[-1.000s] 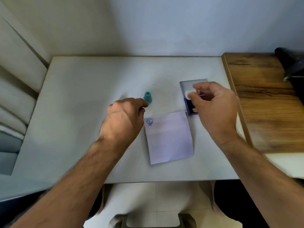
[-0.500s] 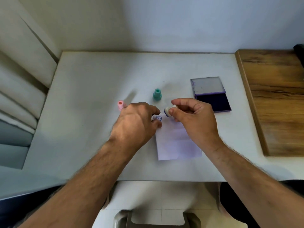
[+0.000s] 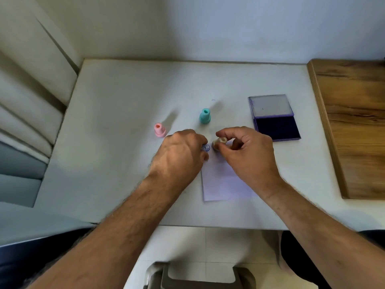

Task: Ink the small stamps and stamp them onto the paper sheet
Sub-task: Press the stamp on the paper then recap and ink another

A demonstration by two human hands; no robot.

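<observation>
A pale lilac paper sheet (image 3: 223, 180) lies on the white table (image 3: 116, 126), with one round blue print (image 3: 206, 147) at its top left corner. My right hand (image 3: 248, 155) pinches a small cream stamp (image 3: 219, 142) and holds it down on the paper's top edge, just right of the print. My left hand (image 3: 181, 155) rests with curled fingers on the sheet's left edge. A teal stamp (image 3: 205, 116) and a pink stamp (image 3: 159, 129) stand upright behind my hands. The open ink pad (image 3: 275, 126) with its dark pad lies to the right.
A wooden board (image 3: 352, 126) covers the table's right side. Cushioned panels (image 3: 25, 113) line the left. The table's front edge runs just under my forearms, with a chair part (image 3: 200, 276) below.
My right hand carried the cream stamp from the ink pad to the paper's top edge and lowered it there. My left hand settled on the sheet's left edge.
</observation>
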